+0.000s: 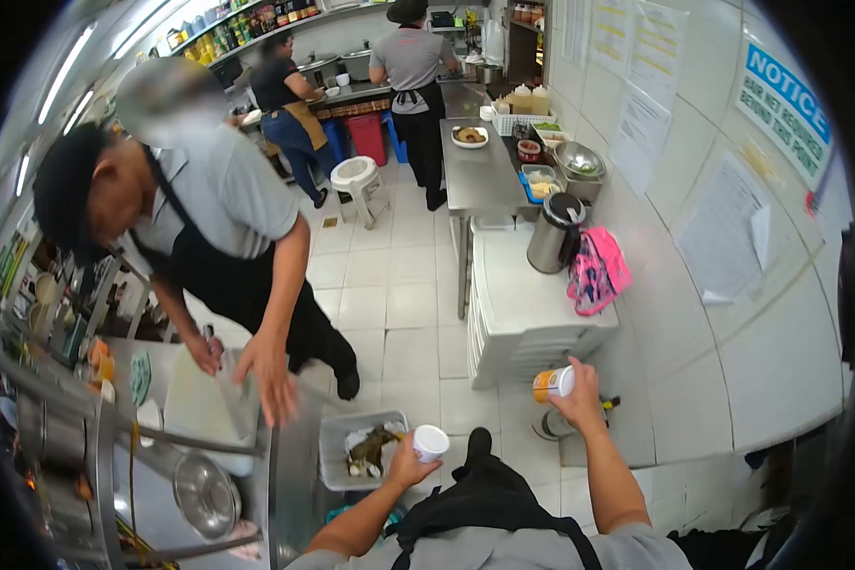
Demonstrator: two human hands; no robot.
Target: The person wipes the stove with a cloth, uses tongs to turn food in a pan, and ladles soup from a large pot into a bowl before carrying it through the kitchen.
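My left hand (410, 465) is closed around a small white tub (431, 443), whose round white top faces up toward me. Under that hand stands a grey bin (332, 446) with scraps in it, apart from the tub. My right hand (581, 397) grips a small jar with an orange label (545, 385) and a white lid, tilted on its side with the lid toward my palm. The jar is in front of the white drawer unit (513, 294). Its printing is too small to read.
Close on my left a co-worker (228, 199) leans over a cutting board (199, 408). A metal bowl (207, 494) sits on the lower counter. Ahead are a white stool (356, 180), a steel table (480, 176) and a thermal jug (554, 237). Two people stand farther back.
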